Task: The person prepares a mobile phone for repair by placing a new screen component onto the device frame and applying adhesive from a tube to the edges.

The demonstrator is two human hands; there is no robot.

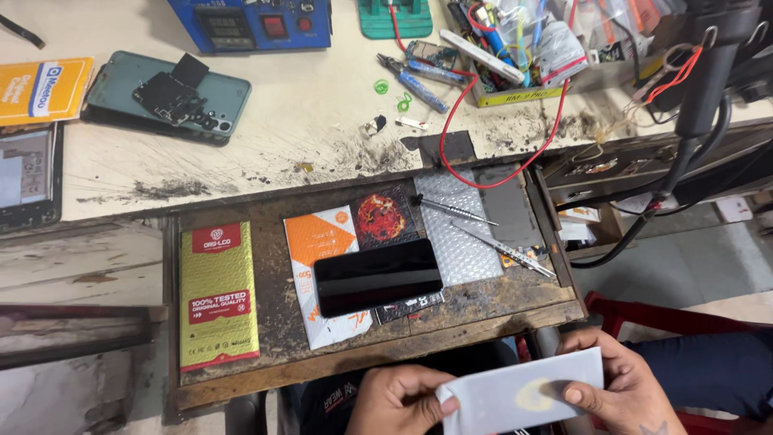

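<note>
A flat white rectangular sheet (515,395) with a faint yellow patch is held near the bottom edge of the view. My left hand (398,399) pinches its left end and my right hand (616,383) grips its right end, thumb on top. Just beyond my hands lies a black phone (377,275), screen up, on an orange and white package (322,242) on the worn pull-out board (282,354). A sheet of bubble wrap (459,234) lies to the phone's right, with a screwdriver (455,211) and metal tweezers (503,250) on it.
A yellow-green bubble pouch (219,294) lies at the board's left. On the bench behind are a teal phone back (161,97) with a small circuit board, a blue power supply (254,22), a red wire (515,165), pliers (415,80) and a tray of tools (523,44). A black stand (700,97) rises at right.
</note>
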